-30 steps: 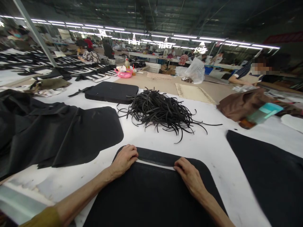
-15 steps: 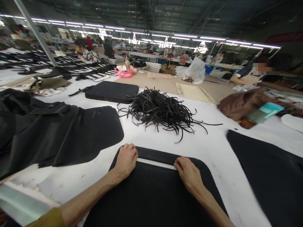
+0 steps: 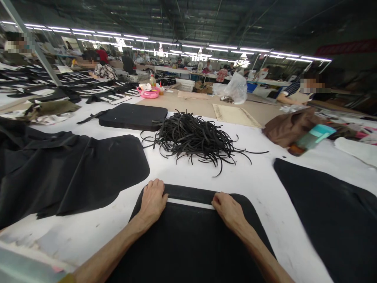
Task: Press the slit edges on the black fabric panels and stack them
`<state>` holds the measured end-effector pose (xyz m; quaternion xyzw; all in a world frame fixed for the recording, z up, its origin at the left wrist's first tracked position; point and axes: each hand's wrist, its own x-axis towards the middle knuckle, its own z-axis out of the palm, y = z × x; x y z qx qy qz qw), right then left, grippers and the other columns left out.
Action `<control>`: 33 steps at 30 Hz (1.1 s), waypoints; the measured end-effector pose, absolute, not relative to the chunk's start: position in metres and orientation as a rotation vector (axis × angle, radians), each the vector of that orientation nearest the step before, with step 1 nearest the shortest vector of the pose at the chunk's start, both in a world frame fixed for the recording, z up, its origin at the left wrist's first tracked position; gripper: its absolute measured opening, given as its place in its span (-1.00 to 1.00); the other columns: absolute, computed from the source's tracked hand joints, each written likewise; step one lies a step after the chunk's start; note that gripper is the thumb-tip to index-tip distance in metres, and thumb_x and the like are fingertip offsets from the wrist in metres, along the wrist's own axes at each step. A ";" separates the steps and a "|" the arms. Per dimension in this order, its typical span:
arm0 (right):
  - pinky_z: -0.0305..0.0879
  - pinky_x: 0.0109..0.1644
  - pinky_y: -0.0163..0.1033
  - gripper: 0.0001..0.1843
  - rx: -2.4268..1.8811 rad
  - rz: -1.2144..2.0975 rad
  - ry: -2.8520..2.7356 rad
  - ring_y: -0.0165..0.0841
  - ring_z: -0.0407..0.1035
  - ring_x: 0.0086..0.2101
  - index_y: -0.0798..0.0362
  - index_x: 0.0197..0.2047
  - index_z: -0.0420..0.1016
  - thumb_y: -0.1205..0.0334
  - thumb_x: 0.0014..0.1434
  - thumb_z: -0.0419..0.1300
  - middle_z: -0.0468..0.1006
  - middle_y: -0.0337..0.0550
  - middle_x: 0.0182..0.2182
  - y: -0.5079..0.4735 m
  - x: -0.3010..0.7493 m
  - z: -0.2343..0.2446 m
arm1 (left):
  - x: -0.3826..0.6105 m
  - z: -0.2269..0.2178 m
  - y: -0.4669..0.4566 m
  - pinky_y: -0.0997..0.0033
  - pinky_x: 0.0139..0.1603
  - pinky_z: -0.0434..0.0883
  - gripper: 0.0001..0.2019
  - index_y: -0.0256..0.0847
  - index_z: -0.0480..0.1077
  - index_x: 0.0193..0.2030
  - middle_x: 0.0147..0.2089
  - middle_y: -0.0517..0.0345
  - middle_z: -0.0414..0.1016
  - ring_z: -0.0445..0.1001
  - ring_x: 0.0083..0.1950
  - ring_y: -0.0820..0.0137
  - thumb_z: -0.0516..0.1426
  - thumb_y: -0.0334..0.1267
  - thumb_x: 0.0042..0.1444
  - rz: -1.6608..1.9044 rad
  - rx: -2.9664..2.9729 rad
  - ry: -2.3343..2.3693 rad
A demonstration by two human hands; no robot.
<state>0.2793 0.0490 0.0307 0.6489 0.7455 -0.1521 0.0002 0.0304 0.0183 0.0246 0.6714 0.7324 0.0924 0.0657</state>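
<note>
A black fabric panel (image 3: 188,243) with rounded corners lies on the white table (image 3: 259,184) right in front of me. Along its far edge runs a black strip (image 3: 191,192) with a thin white line below it. My left hand (image 3: 152,200) presses on the panel's far left corner, fingers curled over the edge. My right hand (image 3: 228,210) rests on the far edge to the right, fingers bent down onto the fabric. Beyond them lies a pile of black strips (image 3: 194,135).
Black fabric sheets (image 3: 67,169) lie to the left, another black piece (image 3: 326,208) to the right. A black pad (image 3: 132,116), a brown bundle (image 3: 288,127) with a teal bottle (image 3: 312,137) and a pink basket (image 3: 149,93) sit farther back. Other people work at far tables.
Both hands have drawn slightly back along the panel's far edge, and the white line under the strip shows wider. The camera has shifted a little.
</note>
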 end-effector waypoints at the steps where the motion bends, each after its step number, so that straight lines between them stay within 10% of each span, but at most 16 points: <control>1: 0.05 -0.31 -0.28 -0.85 2.037 -0.488 2.331 -0.32 0.31 -0.30 0.04 -0.44 0.33 0.31 0.11 -0.02 0.45 -0.17 -0.38 0.051 0.279 0.032 | 0.033 0.025 0.017 0.26 -0.11 0.19 -0.85 -0.27 0.30 -0.22 -0.15 0.04 0.29 0.21 -0.11 0.27 -0.04 -0.39 0.08 0.260 2.110 2.189; 6: 0.01 -0.38 -0.28 -0.85 2.045 -0.542 2.259 -0.29 0.35 -0.31 0.02 -0.48 0.39 0.33 0.03 0.01 0.50 -0.16 -0.40 0.058 0.277 0.039 | 0.042 0.020 0.016 0.24 -0.09 0.20 -0.40 -0.05 -0.02 0.23 -0.15 0.06 0.26 0.23 -0.14 0.28 -0.05 -0.48 0.03 -0.097 2.915 1.557; 12: 0.02 -0.37 -0.26 -0.84 2.053 -0.552 2.254 -0.27 0.38 -0.31 0.03 -0.46 0.42 0.32 0.02 0.02 0.53 -0.12 -0.38 0.058 0.278 0.041 | 0.048 -0.004 0.014 0.17 0.12 0.12 -0.29 0.12 -0.29 0.30 -0.14 0.08 0.27 0.23 -0.01 0.27 -0.11 -0.50 0.08 -0.086 3.112 1.477; 23: 0.01 -0.36 -0.28 -0.85 2.028 -0.607 2.314 -0.32 0.33 -0.32 0.03 -0.48 0.37 0.31 0.04 0.00 0.49 -0.18 -0.41 0.057 0.284 0.036 | 0.007 0.024 0.014 0.21 -0.06 0.17 -0.56 -0.21 0.13 0.15 -0.10 -0.01 0.27 0.22 -0.12 0.26 -0.08 -0.43 0.09 -0.157 3.057 1.367; 33: -0.01 -0.38 -0.29 -0.85 2.030 -0.615 2.337 -0.33 0.32 -0.37 0.03 -0.50 0.31 0.30 0.06 -0.01 0.46 -0.20 -0.45 0.056 0.284 0.033 | -0.021 0.025 0.002 0.28 -0.04 0.20 -0.57 -0.08 0.30 -0.02 -0.01 0.10 0.26 0.22 -0.05 0.32 -0.09 -0.54 0.03 0.082 2.507 1.722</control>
